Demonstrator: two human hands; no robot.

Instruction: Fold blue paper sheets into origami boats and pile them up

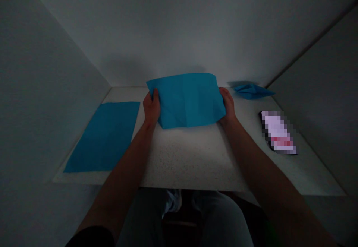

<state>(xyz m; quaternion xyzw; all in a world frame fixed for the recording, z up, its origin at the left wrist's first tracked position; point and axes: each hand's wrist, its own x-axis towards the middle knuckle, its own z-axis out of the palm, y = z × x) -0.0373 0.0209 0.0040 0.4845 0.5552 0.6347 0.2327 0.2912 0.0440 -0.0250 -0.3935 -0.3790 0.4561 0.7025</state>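
Both-sided, left hand point(151, 109) and right hand point(228, 105) pinch the blue sheet point(187, 98) raised.

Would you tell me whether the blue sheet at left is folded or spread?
Spread: the blue sheet lies flat on the table, one plain rectangle without folds.

a white speckled table point(190, 157) carries a flat blue sheet point(104, 135) at frame left, a folded blue paper point(253, 90) upper right, and a blurred object point(278, 132) at right.

Dim light, plain white walls point(179, 23), speckled white table point(190, 161)
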